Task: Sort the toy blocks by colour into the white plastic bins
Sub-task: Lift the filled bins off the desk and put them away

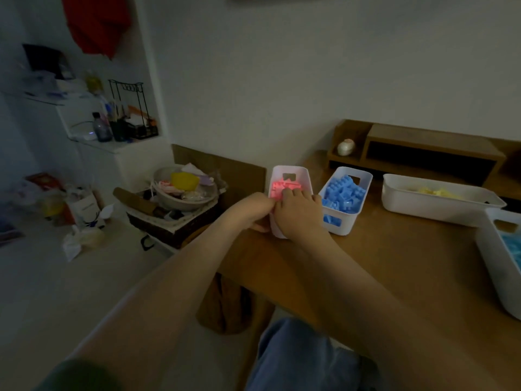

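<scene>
A narrow white bin (293, 171) with pink blocks (280, 188) stands at the table's left edge. My left hand (248, 210) grips this bin's left wall, thumb low on its near end. My right hand (299, 214) lies over the bin's near half, its fingertips touching the pink blocks. To the right stands a second bin (364, 176) full of blue blocks (341, 193). Farther right, a wide bin (423, 206) holds yellow blocks (438, 191). At the right edge, another bin (496, 263) holds light blue blocks (513, 249).
The wooden table (394, 263) has a low wooden shelf unit (428, 148) along its back, with a small round ornament (346, 147) in it. Left of the table, a basket with a bowl of clutter (183, 193) sits on the floor. My knee (298, 354) shows under the table's front edge.
</scene>
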